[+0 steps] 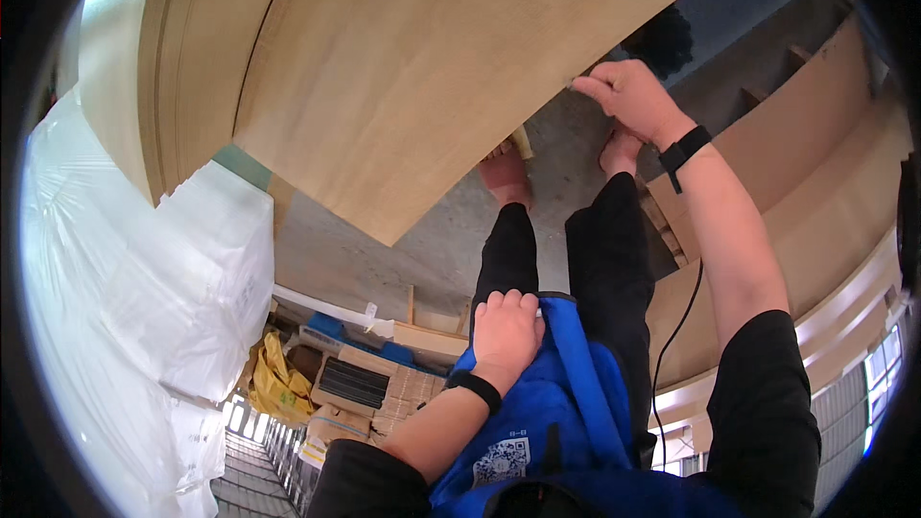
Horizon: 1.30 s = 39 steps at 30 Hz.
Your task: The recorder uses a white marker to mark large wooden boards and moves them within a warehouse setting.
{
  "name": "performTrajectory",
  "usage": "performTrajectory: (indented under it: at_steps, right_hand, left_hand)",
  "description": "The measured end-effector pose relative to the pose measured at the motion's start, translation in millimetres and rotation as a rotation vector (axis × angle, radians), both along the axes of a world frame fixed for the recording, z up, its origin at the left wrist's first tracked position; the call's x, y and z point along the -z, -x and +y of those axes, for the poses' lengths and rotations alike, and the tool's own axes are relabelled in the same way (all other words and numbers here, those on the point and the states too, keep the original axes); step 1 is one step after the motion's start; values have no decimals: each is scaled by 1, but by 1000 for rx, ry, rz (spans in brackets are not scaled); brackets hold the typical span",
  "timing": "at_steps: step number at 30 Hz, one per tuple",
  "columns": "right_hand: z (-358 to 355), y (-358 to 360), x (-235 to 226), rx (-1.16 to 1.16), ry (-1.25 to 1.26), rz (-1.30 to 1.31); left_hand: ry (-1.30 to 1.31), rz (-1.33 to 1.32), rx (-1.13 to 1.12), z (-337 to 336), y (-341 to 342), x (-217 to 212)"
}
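Observation:
A large light-brown wooden board [413, 67] fills the upper middle, its edge slanting down to a corner above the floor. My right hand [633, 101] is at the board's right edge, fingers curled in and thumb reaching toward the edge. A small dark bit shows at the thumb's tip, too small to name. Lower down, my left hand [508, 331] is closed at the upper hem of the blue apron [547, 403] on my lap, knuckles up. Its fingertips are hidden. Both wrists wear black bands.
More wooden panels [206, 48] stand at the upper left. Below them are stacks wrapped in white plastic [144, 278]. A yellow bag [278, 384] and cardboard boxes [355, 384] lie at the lower left. Brown boards [767, 153] fill the right side. My bare feet [506, 177] are on the grey floor [384, 259].

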State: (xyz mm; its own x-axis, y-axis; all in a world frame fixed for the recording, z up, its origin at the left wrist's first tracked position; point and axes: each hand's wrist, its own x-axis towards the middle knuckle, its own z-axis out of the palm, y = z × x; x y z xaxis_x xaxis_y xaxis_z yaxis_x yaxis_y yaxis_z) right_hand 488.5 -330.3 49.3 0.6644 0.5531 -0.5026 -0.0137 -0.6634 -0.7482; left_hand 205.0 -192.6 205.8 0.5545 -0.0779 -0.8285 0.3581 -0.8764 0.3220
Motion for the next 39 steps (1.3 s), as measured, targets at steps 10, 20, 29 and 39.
performTrajectory:
  at_steps: [10,20,29,39]
  right_hand:
    - [6,7,-8,-45,11,163]
    - [-60,-37,-4,266,165,57]
    - [-11,46,-16,232,136,-466]
    - [16,86,29,185,308,-611]
  left_hand:
    - [-14,22,4,-1,-1,1]
    - [-18,22,-8,1,-2,0]
    - [-23,20,-4,3,2,1]
    - [-15,14,-1,5,1,0]
